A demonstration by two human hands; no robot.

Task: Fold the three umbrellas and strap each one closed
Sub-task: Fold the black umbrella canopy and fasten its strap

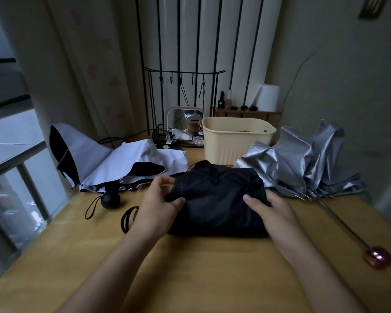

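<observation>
While both hands, left (160,199) and right (269,210), pinch the black umbrella (217,199) mid-tabletop (190,267), pleats should be gathered evenly before strapping.

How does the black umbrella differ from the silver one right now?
The black umbrella is matte; the silver umbrella is shiny and crinkled. The left hand and right hand grip the black umbrella; the silver umbrella lies untouched. The black umbrella is a compact bundle; the silver umbrella sprawls, shaft extended to its pink handle. Both lie on the table, canopies collapsed, neither visibly strapped.
</observation>
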